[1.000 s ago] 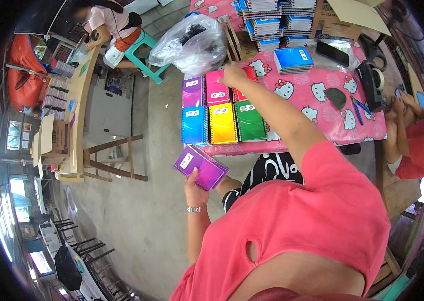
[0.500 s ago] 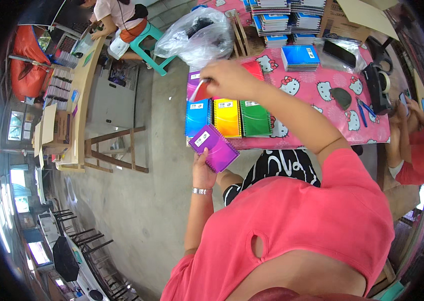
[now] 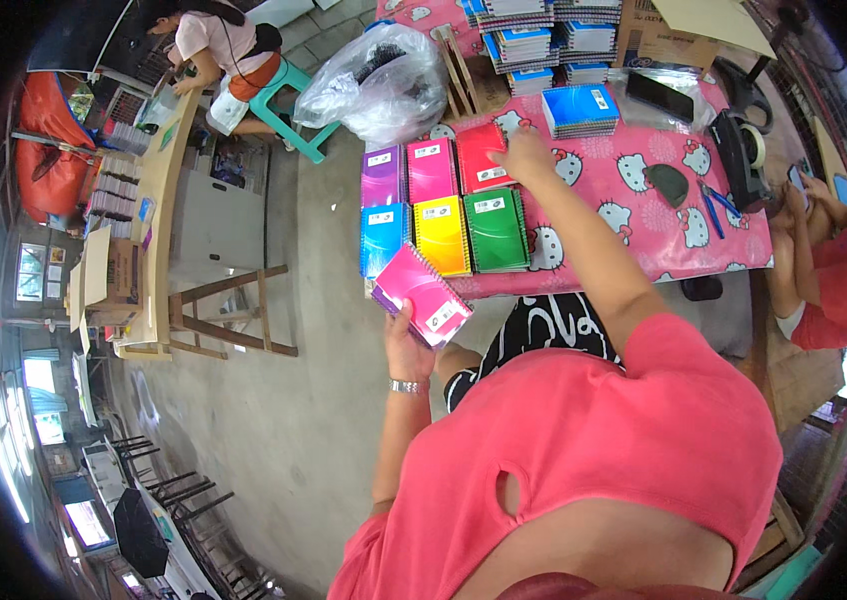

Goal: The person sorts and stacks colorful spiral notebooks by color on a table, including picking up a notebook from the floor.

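My left hand (image 3: 407, 343) grips a small stack of spiral notebooks at its lower edge, in front of the table. A pink notebook (image 3: 423, 292) lies on top, with a purple one showing beneath it. My right hand (image 3: 526, 157) has its fingers closed at the right edge of a red notebook (image 3: 483, 160) on the table. That notebook lies in the back row, beside a pink notebook (image 3: 431, 170) and a purple notebook (image 3: 381, 180). Nearer me are blue (image 3: 384, 238), yellow (image 3: 441, 236) and green (image 3: 496, 230) notebooks, side by side.
The pink patterned tablecloth (image 3: 633, 243) carries a blue notebook stack (image 3: 580, 110), a phone (image 3: 658, 97), pliers (image 3: 713, 212) and a tape dispenser (image 3: 740, 165). Taller notebook stacks (image 3: 528, 45) and a cardboard box (image 3: 678, 38) stand behind. People sit at the right and far left.
The pink notebook now lies on the purple one in my left hand. My right hand has moved right, from above the notebooks to the red one. The view has shifted slightly.
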The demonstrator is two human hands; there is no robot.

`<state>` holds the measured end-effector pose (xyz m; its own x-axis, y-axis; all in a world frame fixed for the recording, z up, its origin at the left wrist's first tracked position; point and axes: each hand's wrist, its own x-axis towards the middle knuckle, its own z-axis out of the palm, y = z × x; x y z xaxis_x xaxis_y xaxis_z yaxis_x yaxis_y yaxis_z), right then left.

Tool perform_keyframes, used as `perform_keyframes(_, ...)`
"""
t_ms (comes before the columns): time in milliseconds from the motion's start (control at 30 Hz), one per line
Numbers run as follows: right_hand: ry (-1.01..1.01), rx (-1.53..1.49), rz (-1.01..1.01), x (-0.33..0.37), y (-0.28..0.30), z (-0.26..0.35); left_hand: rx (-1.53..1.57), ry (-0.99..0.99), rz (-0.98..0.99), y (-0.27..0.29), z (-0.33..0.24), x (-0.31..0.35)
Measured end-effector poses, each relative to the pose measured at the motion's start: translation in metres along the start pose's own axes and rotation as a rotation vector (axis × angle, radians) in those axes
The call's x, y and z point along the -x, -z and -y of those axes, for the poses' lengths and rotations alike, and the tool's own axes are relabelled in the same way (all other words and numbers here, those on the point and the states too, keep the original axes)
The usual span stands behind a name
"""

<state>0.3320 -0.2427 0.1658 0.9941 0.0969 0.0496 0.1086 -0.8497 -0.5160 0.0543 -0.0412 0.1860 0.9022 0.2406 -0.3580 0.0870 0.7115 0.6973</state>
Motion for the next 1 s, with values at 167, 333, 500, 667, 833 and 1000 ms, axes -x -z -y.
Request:
perform_keyframes(167,0.22,-0.385,-0.14,0.003,0.016,0.012,-0.182,0.075,-0.037,0.01,0.009,0.001)
perform_keyframes(333,0.761,-0.42,0.691,0.063,0.102,0.088,-0.115,0.19,0.112,-0.014,0.021,0.013)
perform_keyframes(500,1.013,-0.353,0.817,0.104,0.067,0.093,0.306,0.461,0.203,0.003,0.025,0.017)
perform_keyframes(667,0.155,-0.01,0.081,0.089,0.019,0.007,-0.233,0.246,0.259,0.033,0.037,0.033)
perform_keyframes(833,-0.111,-0.389,0.201,0.092,0.016,-0.007,0.062,0.247,-0.017,0.04,0.029,0.028)
perform_keyframes(1000,0.08,-0.946,0.462,0.112,0.055,0.057,0.049,0.11,-0.034,0.043,0.025,0.026)
